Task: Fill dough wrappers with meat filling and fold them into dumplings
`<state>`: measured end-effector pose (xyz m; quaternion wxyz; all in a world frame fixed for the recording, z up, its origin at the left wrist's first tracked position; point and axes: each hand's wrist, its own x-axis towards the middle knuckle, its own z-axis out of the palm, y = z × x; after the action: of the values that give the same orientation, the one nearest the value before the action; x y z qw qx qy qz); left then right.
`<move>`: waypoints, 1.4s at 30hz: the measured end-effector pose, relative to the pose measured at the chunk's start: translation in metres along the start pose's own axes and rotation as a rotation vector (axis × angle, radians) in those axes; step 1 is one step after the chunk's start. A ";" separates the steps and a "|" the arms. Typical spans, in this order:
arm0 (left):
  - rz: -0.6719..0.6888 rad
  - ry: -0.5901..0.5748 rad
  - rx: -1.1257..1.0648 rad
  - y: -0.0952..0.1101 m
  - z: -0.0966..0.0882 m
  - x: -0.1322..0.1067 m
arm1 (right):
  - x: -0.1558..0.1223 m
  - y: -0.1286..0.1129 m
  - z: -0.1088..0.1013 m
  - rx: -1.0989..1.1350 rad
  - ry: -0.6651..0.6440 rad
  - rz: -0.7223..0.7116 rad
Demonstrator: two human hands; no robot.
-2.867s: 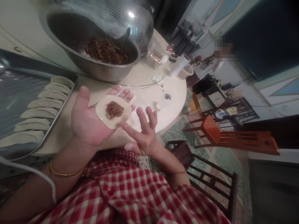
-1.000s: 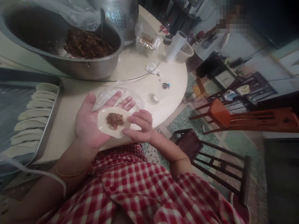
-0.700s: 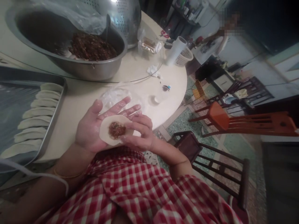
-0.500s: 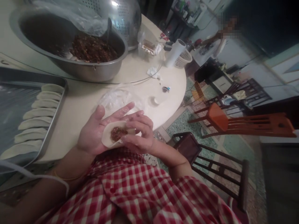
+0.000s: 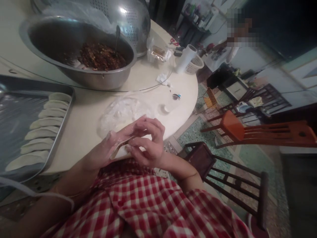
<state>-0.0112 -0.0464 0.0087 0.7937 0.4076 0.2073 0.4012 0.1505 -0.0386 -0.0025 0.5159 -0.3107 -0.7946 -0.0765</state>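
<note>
My left hand (image 5: 106, 152) is curled around a round dough wrapper (image 5: 121, 151) that is folded over its meat filling. My right hand (image 5: 148, 142) meets it from the right, thumb and fingers pinching the wrapper's edge. Both hands hover over the near edge of the round cream table (image 5: 173, 115), above my red checked lap. A large steel bowl (image 5: 74, 71) with dark minced filling and a spoon stands at the back. A metal tray (image 5: 59, 132) on the left carries a row of several folded dumplings (image 5: 42, 124).
A plastic bag with dough wrappers (image 5: 123, 110) lies just beyond my hands. A steel colander (image 5: 133, 19), a paper roll (image 5: 184, 59) and a small basket (image 5: 194, 64) sit farther back. Wooden chairs (image 5: 223, 168) and an orange stool (image 5: 230, 125) stand on the right.
The wrapper lay flat and open on my left palm; my right hand came in, took its edge, and now both hands have folded it shut over the filling.
</note>
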 end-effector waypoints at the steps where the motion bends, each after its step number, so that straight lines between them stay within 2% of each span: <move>1: 0.006 0.001 0.008 0.000 0.000 0.000 | 0.002 -0.001 0.000 -0.011 0.008 0.005; 5: 0.002 -0.040 -0.026 -0.002 -0.003 -0.001 | 0.005 -0.001 0.000 0.022 0.003 0.035; 10: 0.003 -0.038 -0.080 -0.003 -0.004 -0.001 | 0.002 0.003 -0.002 0.032 -0.152 0.071; 12: 0.019 -0.056 -0.089 -0.004 -0.003 -0.003 | 0.002 0.004 -0.002 0.016 -0.177 0.073; 18: 0.031 0.011 -0.050 -0.004 0.002 -0.004 | 0.005 0.004 0.000 0.043 -0.115 0.027; 21: 0.075 0.059 -0.013 -0.005 -0.002 -0.002 | 0.007 0.004 -0.003 0.144 -0.117 0.030; 24: 0.180 0.191 0.147 -0.006 -0.014 -0.006 | 0.007 0.002 -0.005 0.349 -0.151 0.141; 27: 0.271 0.385 0.466 -0.004 -0.024 -0.017 | 0.002 -0.001 0.000 0.591 -0.163 0.327; 30: 0.345 0.501 0.697 -0.002 -0.023 -0.029 | -0.007 -0.005 0.010 0.767 -0.180 0.527; 33: 0.320 0.579 0.820 -0.001 -0.019 -0.036 | -0.014 -0.009 0.016 0.799 -0.213 0.709; 36: 0.255 0.623 0.972 -0.001 -0.021 -0.039 | -0.014 -0.011 0.017 0.765 -0.242 0.742; 39: 0.258 0.625 1.074 -0.001 -0.025 -0.040 | -0.009 -0.011 0.016 0.721 -0.242 0.680; 42: 0.278 0.632 1.109 -0.001 -0.026 -0.042 | -0.005 -0.012 0.017 0.698 -0.175 0.610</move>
<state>-0.0526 -0.0682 -0.0076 0.3070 0.6421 0.5522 0.4342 0.1317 -0.0421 -0.0123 0.5195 -0.3434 -0.6857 0.3770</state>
